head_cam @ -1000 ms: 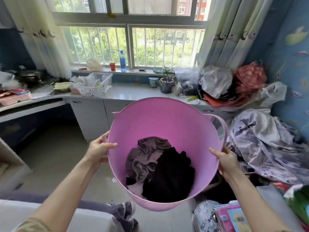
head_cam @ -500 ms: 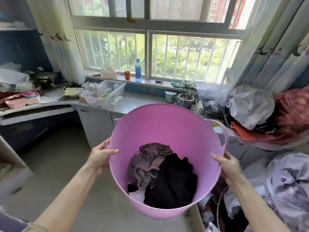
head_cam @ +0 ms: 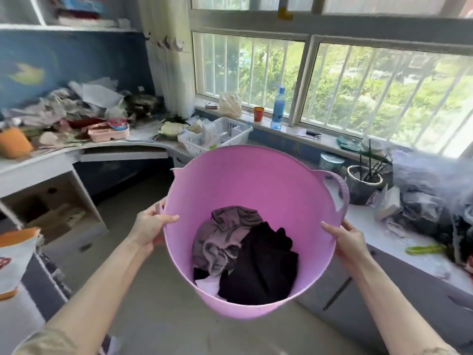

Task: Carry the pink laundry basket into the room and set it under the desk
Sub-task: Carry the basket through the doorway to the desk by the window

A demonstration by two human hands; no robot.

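The pink laundry basket (head_cam: pixel 256 180) hangs in the air in front of me, tilted toward me, with grey and black clothes (head_cam: pixel 245 254) in its bottom. My left hand (head_cam: pixel 151 224) grips its left rim and my right hand (head_cam: pixel 345 239) grips its right rim. The white desk (head_cam: pixel 38 162) curves along the left wall and under the window. Beneath its left part is a dark open space (head_cam: pixel 122 178) behind a pull-out shelf.
Clutter covers the desk top at left. A white basket (head_cam: pixel 215 137) of items, a blue bottle (head_cam: pixel 278 108), an orange cup (head_cam: pixel 258 114) and a plant pot (head_cam: pixel 364 183) stand by the window. Grey cabinets (head_cam: pixel 384 290) run at right. A bare floor strip lies below the basket.
The view has swung left and moved closer to the desk. The desk's left wing and the space under it now show. Both hands keep the same hold on the basket.
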